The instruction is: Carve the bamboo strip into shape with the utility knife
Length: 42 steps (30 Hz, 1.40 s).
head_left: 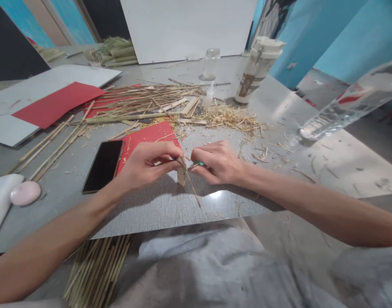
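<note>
Near the table's front edge, my left hand (151, 164) pinches a small flat wooden piece (181, 176) that stands upright against the grey table (144, 214). A thin brown stalk (194, 190) slants down to the right from the fingertips. My right hand (215, 162) is closed on a small tool with a green part (200, 163); its metal tip touches or nearly touches the stalk. Most of the tool is hidden in the fingers. Behind my left hand lies a red sheet (151, 134) with shavings on it.
A black phone (102, 167) lies left, beyond it dry stalks (54, 149) and a red card (59, 105). Shavings (231, 117) are heaped behind my right hand. A tumbler (256, 70), a glass jar (211, 64) and a water bottle (353, 100) stand farther back and right.
</note>
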Motion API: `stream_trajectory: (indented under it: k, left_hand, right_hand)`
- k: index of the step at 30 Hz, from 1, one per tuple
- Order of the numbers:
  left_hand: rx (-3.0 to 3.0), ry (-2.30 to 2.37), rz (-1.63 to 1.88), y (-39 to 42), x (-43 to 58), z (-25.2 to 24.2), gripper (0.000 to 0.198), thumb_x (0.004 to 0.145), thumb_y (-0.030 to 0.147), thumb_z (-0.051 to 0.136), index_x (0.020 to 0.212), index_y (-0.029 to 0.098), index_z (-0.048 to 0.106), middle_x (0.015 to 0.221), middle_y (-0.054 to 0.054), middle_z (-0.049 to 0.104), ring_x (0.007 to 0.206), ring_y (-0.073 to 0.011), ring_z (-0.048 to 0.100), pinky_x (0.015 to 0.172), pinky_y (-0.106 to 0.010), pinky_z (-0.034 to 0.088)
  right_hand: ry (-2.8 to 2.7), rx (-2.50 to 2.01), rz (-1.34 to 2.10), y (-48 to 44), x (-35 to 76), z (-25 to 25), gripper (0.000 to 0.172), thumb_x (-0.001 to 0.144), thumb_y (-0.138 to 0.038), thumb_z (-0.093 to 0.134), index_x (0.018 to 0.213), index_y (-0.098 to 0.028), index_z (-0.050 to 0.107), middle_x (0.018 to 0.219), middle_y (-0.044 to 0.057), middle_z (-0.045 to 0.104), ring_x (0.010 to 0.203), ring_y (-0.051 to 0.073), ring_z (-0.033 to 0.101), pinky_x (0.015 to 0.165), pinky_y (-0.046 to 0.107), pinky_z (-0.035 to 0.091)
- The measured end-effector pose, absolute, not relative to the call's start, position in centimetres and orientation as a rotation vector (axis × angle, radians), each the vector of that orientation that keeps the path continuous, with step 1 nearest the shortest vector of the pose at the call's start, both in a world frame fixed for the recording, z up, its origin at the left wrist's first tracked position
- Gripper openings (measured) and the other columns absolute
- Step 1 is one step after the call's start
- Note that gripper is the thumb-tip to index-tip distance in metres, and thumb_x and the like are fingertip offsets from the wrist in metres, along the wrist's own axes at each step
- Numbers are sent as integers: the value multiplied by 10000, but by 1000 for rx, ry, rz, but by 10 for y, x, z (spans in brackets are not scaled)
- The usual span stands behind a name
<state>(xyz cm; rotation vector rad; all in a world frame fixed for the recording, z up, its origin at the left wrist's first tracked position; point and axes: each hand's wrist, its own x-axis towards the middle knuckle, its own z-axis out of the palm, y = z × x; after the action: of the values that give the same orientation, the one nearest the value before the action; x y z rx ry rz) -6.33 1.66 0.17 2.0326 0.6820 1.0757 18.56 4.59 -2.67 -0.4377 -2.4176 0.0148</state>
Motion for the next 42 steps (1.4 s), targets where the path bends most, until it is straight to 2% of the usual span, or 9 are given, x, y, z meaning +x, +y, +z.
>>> stream_trajectory:
  k: [6,16,24,31,36,42]
  left_hand:
    - [2050,689,1072,19,-61,3,153,987,384,793,964,233,790,841,-2,754,727,-125,688,659,-211,562]
    - [2088,673,1073,22,-62,3,208,980,432,796,927,232,772,814,-21,733,700,-143,674,599,-239,532]
    - [2108,653,1062,23,-63,5,117,983,347,799,952,236,779,815,-16,722,685,-133,641,581,-229,508]
    - [2043,607,1030,26,-67,4,105,972,337,815,956,235,795,830,-35,760,715,-150,687,610,-251,536]
    - [1958,705,1044,21,-67,5,172,954,380,830,921,219,776,823,-22,767,719,-150,731,649,-255,604]
    - [1586,871,1145,3,-56,3,232,953,400,822,893,219,690,787,1,764,653,-151,740,613,-266,669]
  right_hand:
    - [-2383,-415,142,47,186,-34,366,1154,-467,426,891,-229,515,683,-48,488,553,123,434,563,327,235]
    - [-2472,-459,212,49,187,-24,465,1151,-572,355,868,-236,509,662,-41,470,535,126,360,565,342,174]
    - [-2610,-495,134,52,192,-4,523,1141,-606,350,838,-230,551,637,-29,497,524,131,294,572,344,140]
    - [-2763,-483,47,56,191,9,592,1146,-641,287,873,-218,598,638,-16,522,516,127,290,576,342,127]
    - [-2811,-468,64,59,191,8,554,1152,-616,312,886,-222,596,648,-16,532,508,124,293,568,345,137]
    - [-2570,-441,202,54,192,-3,399,1143,-531,424,893,-240,532,672,-34,513,549,133,397,556,332,199]
